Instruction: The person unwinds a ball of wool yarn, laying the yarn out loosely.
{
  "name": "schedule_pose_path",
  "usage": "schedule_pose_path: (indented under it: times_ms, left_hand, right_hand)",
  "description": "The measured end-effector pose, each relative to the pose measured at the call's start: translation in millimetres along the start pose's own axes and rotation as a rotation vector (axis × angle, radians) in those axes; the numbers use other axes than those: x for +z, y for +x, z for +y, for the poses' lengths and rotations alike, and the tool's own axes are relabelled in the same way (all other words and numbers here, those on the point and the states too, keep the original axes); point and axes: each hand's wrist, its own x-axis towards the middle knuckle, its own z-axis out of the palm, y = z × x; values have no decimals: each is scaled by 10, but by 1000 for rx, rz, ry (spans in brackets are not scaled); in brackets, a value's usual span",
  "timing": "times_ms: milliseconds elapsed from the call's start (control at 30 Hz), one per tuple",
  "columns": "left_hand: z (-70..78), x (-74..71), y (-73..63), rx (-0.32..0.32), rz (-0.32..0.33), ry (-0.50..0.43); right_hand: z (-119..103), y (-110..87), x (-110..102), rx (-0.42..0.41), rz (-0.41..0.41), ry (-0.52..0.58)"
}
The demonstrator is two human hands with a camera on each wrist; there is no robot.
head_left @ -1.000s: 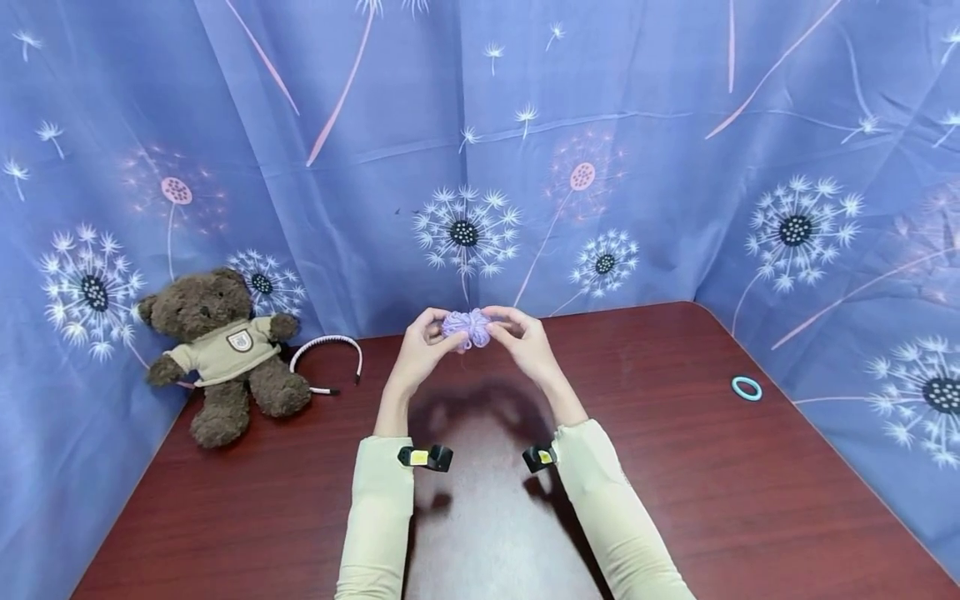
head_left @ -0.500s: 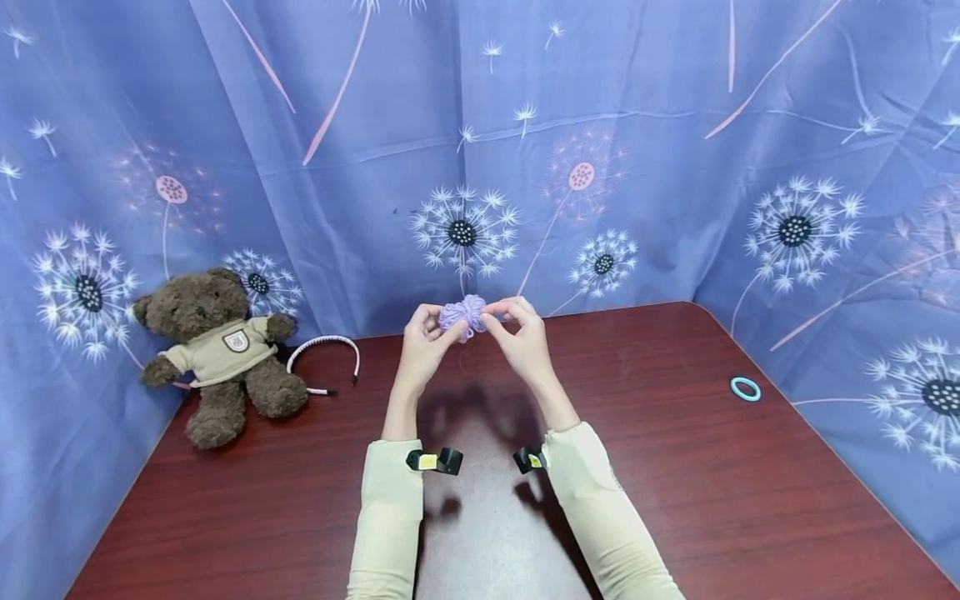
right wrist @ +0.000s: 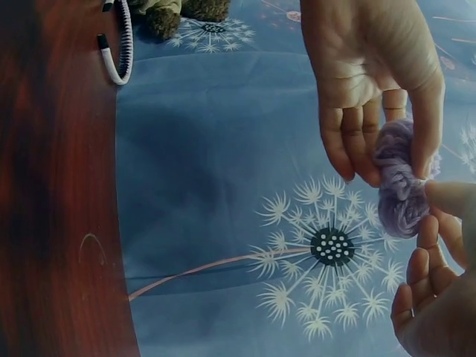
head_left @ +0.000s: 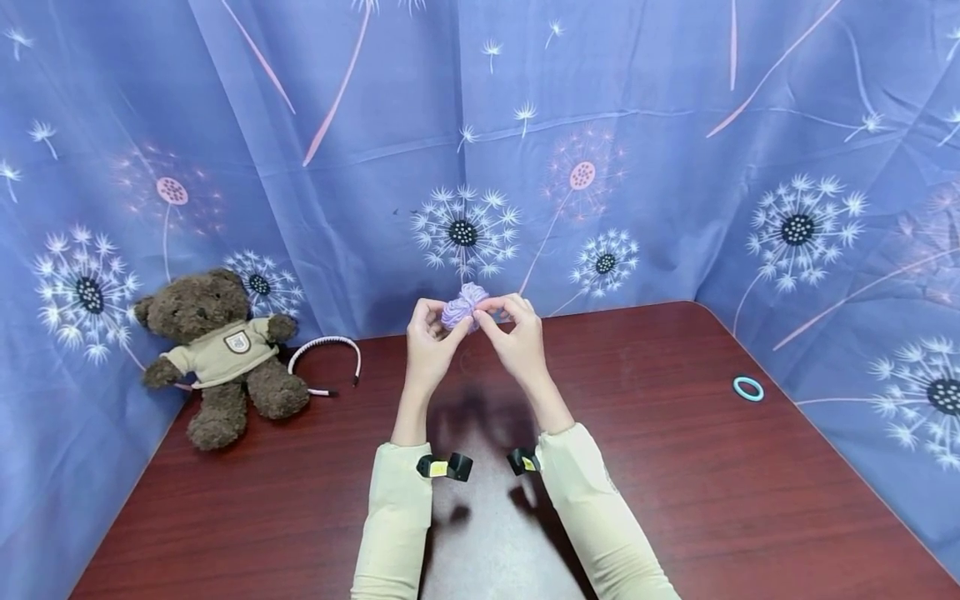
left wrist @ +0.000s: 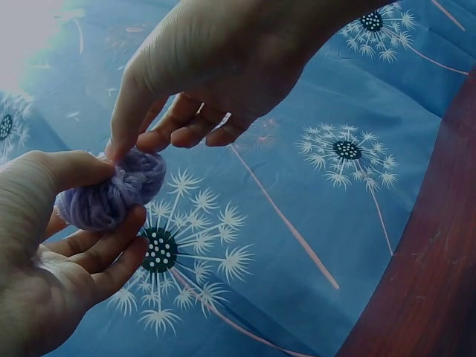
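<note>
A small lilac yarn bundle [head_left: 463, 306], looped like a bow and drawn in at its middle, is held above the far edge of the table. My left hand [head_left: 429, 346] grips it from the left, thumb in front and fingers behind. With thumb and forefinger, my right hand [head_left: 519, 340] pinches at the yarn near its gathered middle. In the left wrist view, the right thumb tip meets the bundle [left wrist: 111, 195] close to the left thumb. The right wrist view has the bundle [right wrist: 401, 182] upright between both hands, part of it behind the left thumb.
A brown teddy bear [head_left: 238, 354] in a beige shirt sits at the table's left edge. Beside it lies a white headband [head_left: 324, 340]. A turquoise ring [head_left: 748, 388] lies at the right. A blue dandelion-print curtain [head_left: 360, 208] hangs behind the brown table [head_left: 675, 467].
The right hand has shifted left from the bundle's right end to its middle. The bundle has tilted, its right end rising, and the two hands have come closer together.
</note>
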Motion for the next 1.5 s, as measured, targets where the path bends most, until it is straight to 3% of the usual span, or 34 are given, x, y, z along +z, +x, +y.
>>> schedule_pose_path:
  times_ms: [333, 533, 667, 1067, 1500]
  left_hand:
    - [39, 8, -15, 31, -17, 19]
    - [68, 0, -16, 12, -25, 13]
    - [87, 8, -18, 4, -35, 15]
    - [46, 0, -35, 51, -79, 148]
    - [17, -45, -38, 85, -98, 294]
  right_hand:
    - [-57, -15, 10, 16, 46, 1]
    - [-83, -12, -11, 32, 42, 39]
    - [-105, -8, -22, -3, 50, 41]
    - [-82, -22, -21, -106, 36, -193]
    - [14, -25, -57, -171, -3, -310]
